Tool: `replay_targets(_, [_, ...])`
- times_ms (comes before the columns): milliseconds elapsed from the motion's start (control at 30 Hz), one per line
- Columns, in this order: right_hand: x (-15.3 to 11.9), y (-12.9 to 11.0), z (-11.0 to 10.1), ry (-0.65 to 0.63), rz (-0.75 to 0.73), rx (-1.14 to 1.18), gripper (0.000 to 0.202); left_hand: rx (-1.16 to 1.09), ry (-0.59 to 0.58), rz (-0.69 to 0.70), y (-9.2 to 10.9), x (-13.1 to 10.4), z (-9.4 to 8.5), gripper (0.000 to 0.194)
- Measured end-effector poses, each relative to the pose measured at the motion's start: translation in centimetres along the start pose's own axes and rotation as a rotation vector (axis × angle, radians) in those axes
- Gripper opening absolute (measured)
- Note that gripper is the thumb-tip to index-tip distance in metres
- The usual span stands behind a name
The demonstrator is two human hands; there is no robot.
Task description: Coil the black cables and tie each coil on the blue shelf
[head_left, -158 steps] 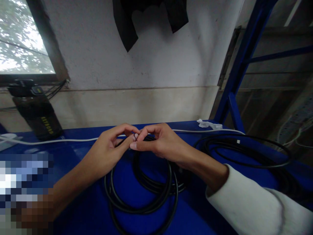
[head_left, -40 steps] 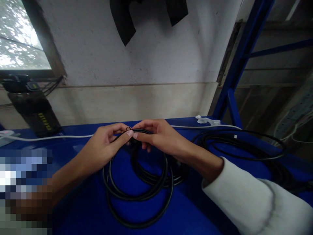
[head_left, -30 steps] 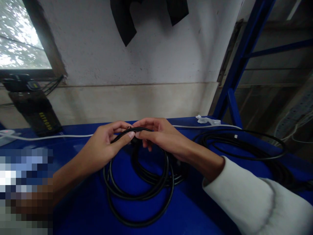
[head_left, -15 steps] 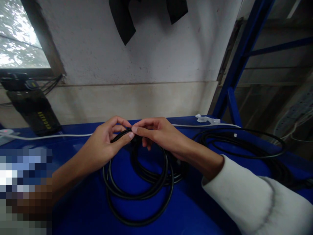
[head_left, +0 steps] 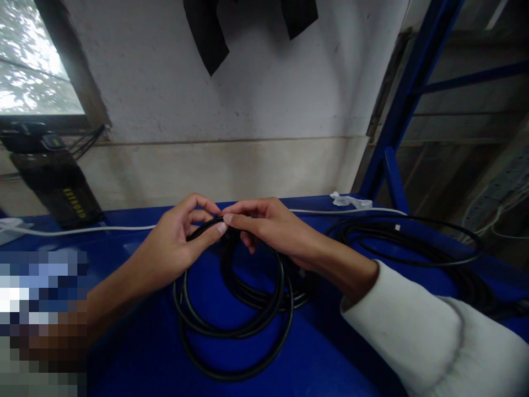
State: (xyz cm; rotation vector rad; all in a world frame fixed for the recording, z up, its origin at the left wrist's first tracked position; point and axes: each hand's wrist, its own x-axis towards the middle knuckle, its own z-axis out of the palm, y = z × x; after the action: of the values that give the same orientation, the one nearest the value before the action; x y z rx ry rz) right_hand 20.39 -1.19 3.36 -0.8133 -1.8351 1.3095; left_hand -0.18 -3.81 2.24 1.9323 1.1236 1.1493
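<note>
A coiled black cable [head_left: 235, 332] hangs in several loops from my two hands, over the blue table. My left hand [head_left: 182, 237] pinches the top of the coil between thumb and fingers. Right beside it, my right hand [head_left: 264, 223] grips the same spot, its thumb and index fingertip meeting the left fingertips. Whatever small detail lies between the fingertips is hidden. Behind the held loops, more black cable loops [head_left: 248, 295] rest on the table, partly covered by my right hand and wrist.
Another black cable coil [head_left: 417, 259] lies at the right. A white cord [head_left: 103, 229] runs along the table's back, near a crumpled clear plastic piece [head_left: 351, 202]. A dark bottle [head_left: 58, 182] stands at left. A blue metal frame [head_left: 407, 116] rises at right.
</note>
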Motion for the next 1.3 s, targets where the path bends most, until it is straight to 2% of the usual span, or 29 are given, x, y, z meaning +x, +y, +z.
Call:
replay_targets(500, [0.12,0.07,0.12,-0.014,0.002,0.056,0.011,0.075,0.019,0.003,-0.15,-0.07,-0.14,0.031])
replay_targets(767, [0.2,0.18,0.04,-0.033,-0.014,0.054,0.023,0.043,-0.007,0.026,-0.35,0.01,-0.12,0.034])
replay_targets(1100, [0.24,0.4,-0.2,-0.037,-0.028,0.023,0.019,0.012,-0.027,0.038,-0.32,-0.01,-0.1,0.034])
replay_targets(1300, [0.08,0.11,-0.12,-0.058,-0.003,0.031,0.023,0.048,-0.015,0.037,-0.6,-0.01,-0.25,0.036])
